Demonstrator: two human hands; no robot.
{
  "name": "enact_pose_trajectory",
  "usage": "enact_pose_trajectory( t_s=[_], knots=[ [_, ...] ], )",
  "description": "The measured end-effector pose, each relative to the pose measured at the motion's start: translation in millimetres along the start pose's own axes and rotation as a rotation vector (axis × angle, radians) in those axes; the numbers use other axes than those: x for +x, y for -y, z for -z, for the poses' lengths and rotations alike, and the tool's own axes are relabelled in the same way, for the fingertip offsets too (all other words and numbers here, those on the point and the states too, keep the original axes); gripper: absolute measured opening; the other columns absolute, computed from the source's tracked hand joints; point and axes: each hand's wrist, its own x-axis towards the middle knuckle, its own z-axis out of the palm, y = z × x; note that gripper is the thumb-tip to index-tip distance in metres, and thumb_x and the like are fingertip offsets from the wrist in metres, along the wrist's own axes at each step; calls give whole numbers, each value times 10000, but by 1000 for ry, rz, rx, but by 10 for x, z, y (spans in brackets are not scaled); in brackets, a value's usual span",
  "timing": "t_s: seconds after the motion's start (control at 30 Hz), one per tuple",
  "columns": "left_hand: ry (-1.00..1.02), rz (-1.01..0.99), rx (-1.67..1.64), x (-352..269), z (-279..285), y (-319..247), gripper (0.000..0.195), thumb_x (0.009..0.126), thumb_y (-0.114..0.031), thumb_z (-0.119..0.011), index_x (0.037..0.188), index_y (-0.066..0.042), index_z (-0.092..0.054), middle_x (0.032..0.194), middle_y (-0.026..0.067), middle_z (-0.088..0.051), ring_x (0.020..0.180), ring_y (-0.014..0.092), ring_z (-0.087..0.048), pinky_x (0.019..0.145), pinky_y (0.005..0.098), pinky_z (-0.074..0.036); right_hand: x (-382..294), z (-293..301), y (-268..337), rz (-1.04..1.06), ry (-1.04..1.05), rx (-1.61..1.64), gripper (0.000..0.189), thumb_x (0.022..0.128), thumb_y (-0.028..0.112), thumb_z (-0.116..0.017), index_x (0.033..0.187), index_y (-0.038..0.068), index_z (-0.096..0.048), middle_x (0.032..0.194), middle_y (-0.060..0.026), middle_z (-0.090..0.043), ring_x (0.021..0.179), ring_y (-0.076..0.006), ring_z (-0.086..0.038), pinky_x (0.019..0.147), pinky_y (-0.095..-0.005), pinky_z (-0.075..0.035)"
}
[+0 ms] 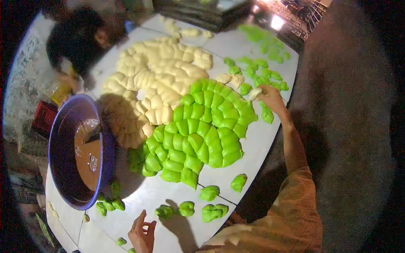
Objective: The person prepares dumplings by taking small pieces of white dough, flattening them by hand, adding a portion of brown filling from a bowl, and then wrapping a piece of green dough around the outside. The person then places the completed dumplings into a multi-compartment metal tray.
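My right hand (270, 96) reaches to the table's right side, its fingers closed on a pale dough piece (255, 93). Near it lie green dough pieces (267, 115) and other cream scraps (224, 78). My left hand (142, 233) is low in the picture, above the table, fingers apart and holding nothing. A large mass of green dough lumps (202, 126), packed together, covers the middle of the white tiled table (253, 151). It touches a mass of cream dough lumps (161, 69) beyond. Separate green lumps (209, 193) lie towards the near edge.
A deep purple basin (102, 151) holding brown liquid and a dark object, possibly a utensil, stands at the left. Behind it are a red container (45, 118) and a yellow one (61, 93). Another person (76, 38) leans over the table's far left side.
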Motion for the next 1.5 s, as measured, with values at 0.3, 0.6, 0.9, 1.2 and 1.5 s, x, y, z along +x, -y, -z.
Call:
enact_pose_trajectory(
  t_s=[0.3, 0.6, 0.9, 1.2, 1.5],
  knots=[
    [123, -305, -322, 252, -260, -524, 535, 811, -145, -797, 1296, -38, -598, 1176, 165, -680, 838, 216, -709, 659, 307, -555, -767, 126, 1195, 42, -92, 788, 639, 886, 59, -599, 1471, 40, -345, 1007, -84, -603, 871, -158, -599, 770, -286, -518],
    [8, -428, -576, 319, -240, -537, 686, 802, -301, -809, 1372, -32, -537, 1296, 173, -623, 1044, 223, -672, 747, 340, -567, -2467, -1406, 2705, -101, 759, 991, 407, 922, 264, -589, 1227, -6, -593, 1059, -126, -668, 984, -187, -645, 831, -298, -525],
    [-188, 9, -787, -461, 165, 858, 273, 897, -79, -677, 1150, 23, -694, 903, 101, -743, 772, 97, -657, 660, 232, -522, -3464, -2081, 3690, 76, 949, 956, 560, 966, 396, -584, 1332, -21, -503, 1118, -147, -646, 963, -195, -659, 747, -316, -596],
    [-69, 52, -1301, -1030, 336, 1707, 587, 925, -150, -688, 1430, 7, -435, 1262, 193, -609, 1008, 166, -645, 835, 270, -544, -4119, -2382, 4284, 104, 873, 706, 225, 914, 109, -697, 1103, -14, -685, 1016, -48, -689, 908, -96, -609, 809, -244, -497],
    [-706, -453, -981, -685, 402, 1489, 822, 903, -374, -702, 1468, 81, -315, 1433, 291, -450, 1292, 381, -507, 1046, 411, -431, -4227, -2290, 4812, -53, 813, 1167, 252, 878, 18, -685, 1111, -3, -590, 1017, -68, -649, 936, -121, -619, 807, -248, -518]
  ],
)
